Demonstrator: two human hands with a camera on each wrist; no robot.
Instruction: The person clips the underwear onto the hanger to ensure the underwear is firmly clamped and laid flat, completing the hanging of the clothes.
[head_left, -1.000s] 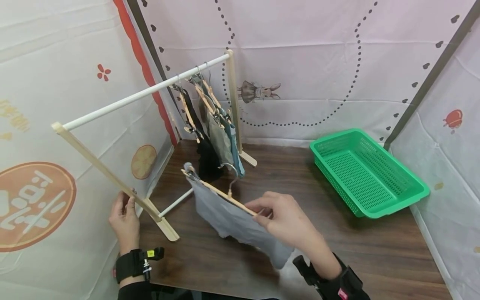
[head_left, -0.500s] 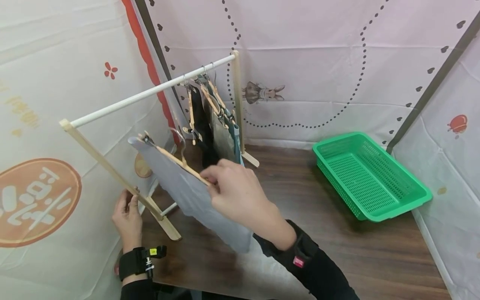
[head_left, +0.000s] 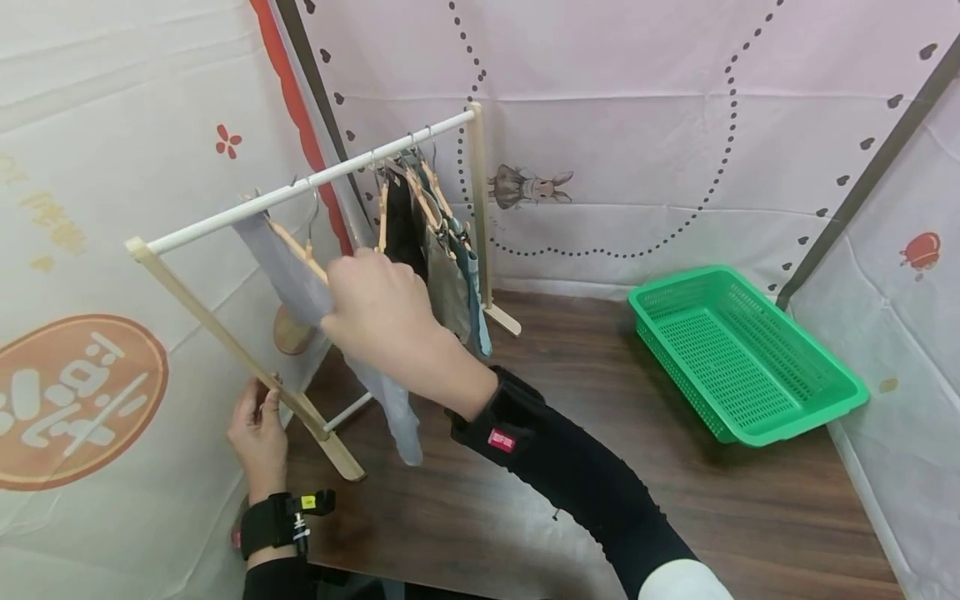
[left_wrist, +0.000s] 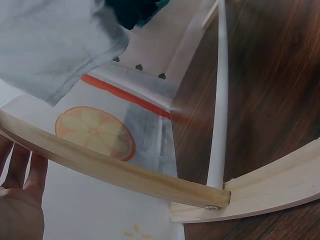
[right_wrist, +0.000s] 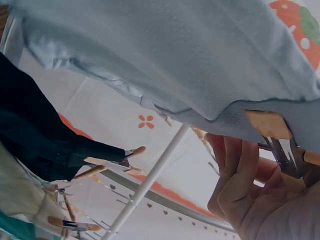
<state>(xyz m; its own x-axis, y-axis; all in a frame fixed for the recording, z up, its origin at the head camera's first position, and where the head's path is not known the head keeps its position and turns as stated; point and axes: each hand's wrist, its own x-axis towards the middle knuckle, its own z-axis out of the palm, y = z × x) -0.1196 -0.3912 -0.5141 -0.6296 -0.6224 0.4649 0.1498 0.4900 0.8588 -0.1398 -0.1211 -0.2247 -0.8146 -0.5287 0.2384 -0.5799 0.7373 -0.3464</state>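
Note:
My right hand (head_left: 386,321) holds the near end of a wooden clip hanger (head_left: 297,250) up at the rack's white rod (head_left: 217,221). A grey-blue garment (head_left: 281,267) hangs from its clips; in the right wrist view, the fingers (right_wrist: 235,170) are beside a metal clip (right_wrist: 285,155). The hanger's hook (head_left: 313,208) reaches the rod, but I cannot tell if it is over it. My left hand (head_left: 258,437) grips the rack's near wooden post (head_left: 217,329) low down; in the left wrist view, fingers (left_wrist: 20,165) show behind the post.
Farther along the rod hang a black garment (head_left: 405,217), a grey-green one (head_left: 446,287) and a blue one (head_left: 472,283) on hangers. A green basket (head_left: 750,358) stands on the right of the wooden table (head_left: 600,467). Printed cloth walls (head_left: 600,167) surround it.
My right hand has carried the hanger and grey-blue garment left and up, from above the table to the rod. The left hand has kept its grip on the post.

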